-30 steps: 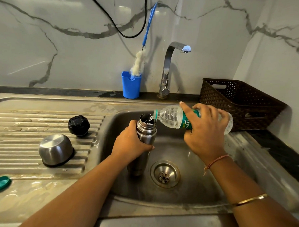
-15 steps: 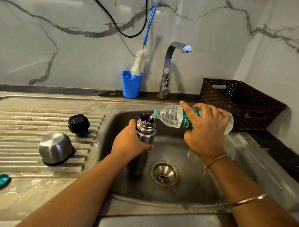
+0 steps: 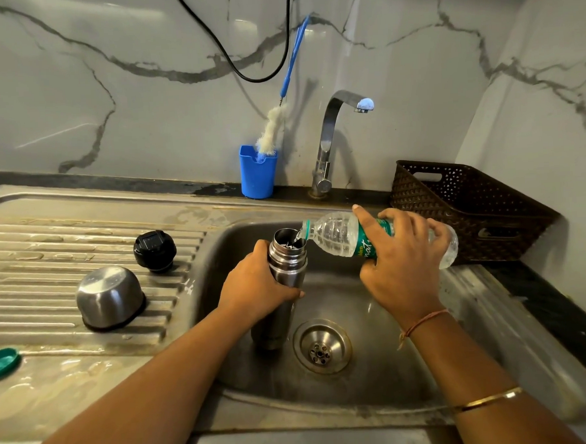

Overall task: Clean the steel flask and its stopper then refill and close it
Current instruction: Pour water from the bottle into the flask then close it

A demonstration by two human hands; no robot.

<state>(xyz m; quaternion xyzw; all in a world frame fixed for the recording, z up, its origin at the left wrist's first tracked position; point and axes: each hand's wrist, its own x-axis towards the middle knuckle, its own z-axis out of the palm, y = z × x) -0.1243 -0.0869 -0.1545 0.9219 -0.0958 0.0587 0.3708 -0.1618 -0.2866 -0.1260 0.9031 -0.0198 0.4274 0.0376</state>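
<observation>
The steel flask [image 3: 287, 265] stands upright in the sink basin [image 3: 366, 306], its mouth uncovered. My left hand [image 3: 254, 287] grips its body. My right hand [image 3: 404, 270] holds a clear plastic water bottle [image 3: 336, 235] with a green label, tipped so its neck sits at the flask's mouth, and water runs in. The black stopper [image 3: 154, 250] lies on the ribbed drainboard [image 3: 35, 266]. Next to it, the steel cup lid [image 3: 110, 298] rests upside down.
A green bottle cap [image 3: 3, 362] lies at the left edge. Behind the sink stand a blue holder [image 3: 257, 176] with a bottle brush [image 3: 274, 128] and the tap [image 3: 328, 146]. A brown basket [image 3: 465, 211] sits at the right. The drain [image 3: 322, 346] is beside the flask's base.
Both hands keep their hold while water pours into the flask. The bottle has risen very slightly.
</observation>
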